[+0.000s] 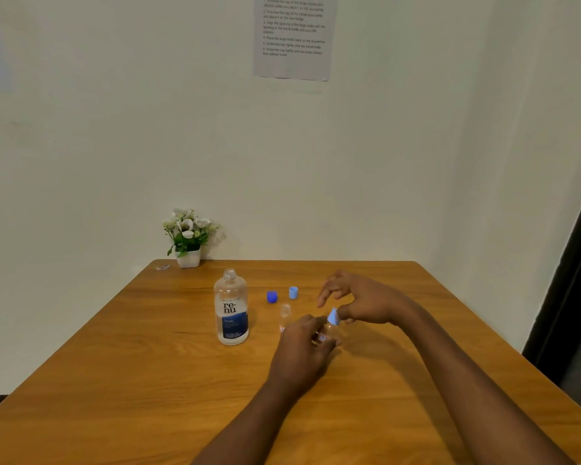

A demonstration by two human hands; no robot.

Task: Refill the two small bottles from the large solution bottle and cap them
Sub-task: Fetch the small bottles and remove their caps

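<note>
The left hand (304, 344) grips a small bottle (326, 333) tilted right — its light-blue cap (333, 317) pinched directly above by the right hand (359, 302), nearer the table's (148, 380) right edge.

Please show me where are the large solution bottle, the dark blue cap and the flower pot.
large solution bottle (231, 310): head view, label.
dark blue cap (272, 296): head view, side.
flower pot (188, 259): head view, white front.

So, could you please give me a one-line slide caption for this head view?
Left hand steadies a small bottle while the right hand fits its light blue cap; large solution bottle stands open.
</note>
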